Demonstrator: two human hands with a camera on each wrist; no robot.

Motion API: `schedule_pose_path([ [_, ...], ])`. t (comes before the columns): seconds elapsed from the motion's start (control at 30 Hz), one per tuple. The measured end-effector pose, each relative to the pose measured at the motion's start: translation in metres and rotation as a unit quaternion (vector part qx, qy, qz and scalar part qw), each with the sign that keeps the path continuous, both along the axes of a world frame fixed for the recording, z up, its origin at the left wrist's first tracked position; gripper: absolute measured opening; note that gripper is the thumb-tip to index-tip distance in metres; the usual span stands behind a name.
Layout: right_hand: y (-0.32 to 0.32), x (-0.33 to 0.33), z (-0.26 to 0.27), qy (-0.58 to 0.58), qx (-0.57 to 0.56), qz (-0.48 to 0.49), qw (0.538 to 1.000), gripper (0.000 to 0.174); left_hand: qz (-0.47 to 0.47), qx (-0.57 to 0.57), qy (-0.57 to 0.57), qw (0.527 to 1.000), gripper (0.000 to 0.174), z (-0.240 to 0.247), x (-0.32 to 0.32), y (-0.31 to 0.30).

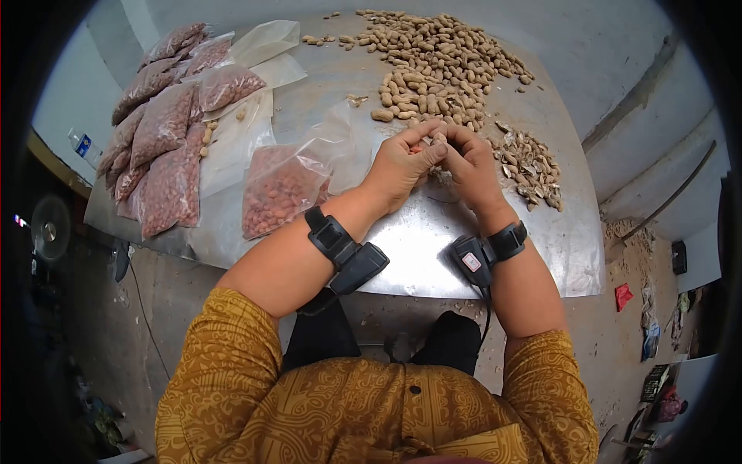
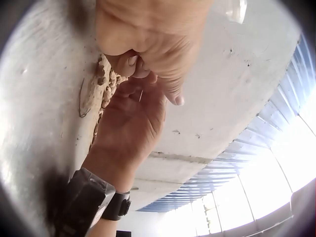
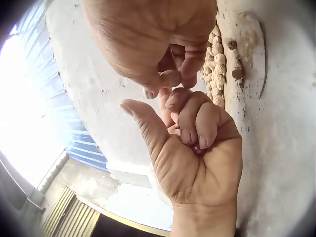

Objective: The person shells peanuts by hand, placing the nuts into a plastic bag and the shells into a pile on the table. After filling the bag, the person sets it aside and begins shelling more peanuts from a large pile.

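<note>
Both hands meet above the metal table, just in front of the peanut pile (image 1: 433, 66). The left hand (image 1: 398, 166) has its fingers curled over reddish peanut kernels (image 3: 198, 149); its thumb stands away from them in the right wrist view. At the fingertips of the right hand (image 1: 475, 174), a pale peanut (image 1: 439, 139) is pinched, close against the left thumb. In the left wrist view the left hand (image 2: 153, 37) hides most of what lies between the hands, and the right hand (image 2: 126, 126) is beneath it.
An open clear bag of red kernels (image 1: 280, 189) lies left of the hands. Several filled bags (image 1: 162, 127) are stacked at the far left, beside flat empty bags (image 1: 267, 42). A heap of broken shells (image 1: 529, 166) lies to the right, near the table's edge (image 1: 591, 232).
</note>
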State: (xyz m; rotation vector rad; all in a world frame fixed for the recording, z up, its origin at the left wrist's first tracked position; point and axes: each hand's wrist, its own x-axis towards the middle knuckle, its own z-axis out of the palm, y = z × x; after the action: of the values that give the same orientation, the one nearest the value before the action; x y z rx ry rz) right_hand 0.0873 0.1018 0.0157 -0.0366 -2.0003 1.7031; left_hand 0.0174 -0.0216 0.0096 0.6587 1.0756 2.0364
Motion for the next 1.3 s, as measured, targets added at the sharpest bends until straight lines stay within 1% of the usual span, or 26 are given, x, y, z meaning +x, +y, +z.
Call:
schedule_pose_path([
  [0.07,-0.003,0.0,-0.001,0.006,0.028,-0.01,1.0,0.015,-0.025,-0.005,-0.007,1.0,0.051,0.003,0.0,-0.003],
  [0.17,-0.007,0.002,0.001,0.01,0.062,-0.029,0.998,0.017,0.017,-0.023,-0.01,1.0,0.04,0.007,0.008,-0.001],
  [0.43,-0.007,0.002,-0.001,0.039,0.142,-0.062,0.987,0.013,0.033,-0.016,-0.014,0.999,0.038,0.008,0.015,-0.005],
  [0.53,-0.012,0.003,0.001,0.042,0.099,-0.064,0.992,0.015,0.03,-0.002,-0.019,0.999,0.036,0.004,0.011,-0.003],
  [0.63,-0.016,0.0,0.006,0.024,-0.01,-0.044,0.999,0.021,0.03,0.019,-0.039,0.999,0.033,0.006,0.007,-0.001],
  [0.73,-0.005,-0.003,-0.001,0.023,0.043,-0.046,0.998,0.027,0.039,0.01,-0.06,0.997,0.028,0.004,0.001,0.0],
  [0.77,-0.003,-0.003,-0.001,0.011,0.04,-0.046,0.998,0.028,0.045,0.003,-0.066,0.997,0.026,0.003,-0.001,0.0],
  [0.87,-0.002,0.001,0.004,-0.016,0.038,-0.044,0.998,0.03,0.086,-0.048,0.018,0.995,0.022,0.001,-0.004,0.002],
  [0.93,-0.002,0.005,0.01,-0.025,0.046,-0.036,0.998,0.031,0.077,-0.045,0.083,0.993,0.019,0.002,-0.005,0.001],
  [0.97,-0.002,0.005,0.011,-0.023,0.068,-0.032,0.997,0.032,0.072,-0.044,0.117,0.99,0.018,0.003,-0.006,0.0],
  [1.03,-0.001,0.008,0.012,-0.017,0.11,-0.026,0.993,0.033,0.072,-0.077,0.174,0.979,0.017,0.002,-0.011,-0.002],
  [1.13,0.001,0.011,0.017,-0.032,0.086,0.031,0.995,0.034,0.088,-0.099,0.265,0.955,0.016,-0.002,-0.018,-0.004],
  [1.17,0.001,0.012,0.018,-0.038,0.052,0.045,0.997,0.034,0.096,-0.103,0.296,0.945,0.016,-0.003,-0.019,-0.003],
  [1.23,0.0,0.013,0.02,-0.049,-0.016,0.073,0.996,0.033,0.104,-0.074,0.288,0.949,0.017,-0.004,-0.017,-0.002],
  [1.3,-0.001,0.01,0.016,-0.034,-0.066,0.081,0.994,0.032,0.109,-0.055,0.268,0.956,0.018,-0.002,-0.014,-0.002],
])
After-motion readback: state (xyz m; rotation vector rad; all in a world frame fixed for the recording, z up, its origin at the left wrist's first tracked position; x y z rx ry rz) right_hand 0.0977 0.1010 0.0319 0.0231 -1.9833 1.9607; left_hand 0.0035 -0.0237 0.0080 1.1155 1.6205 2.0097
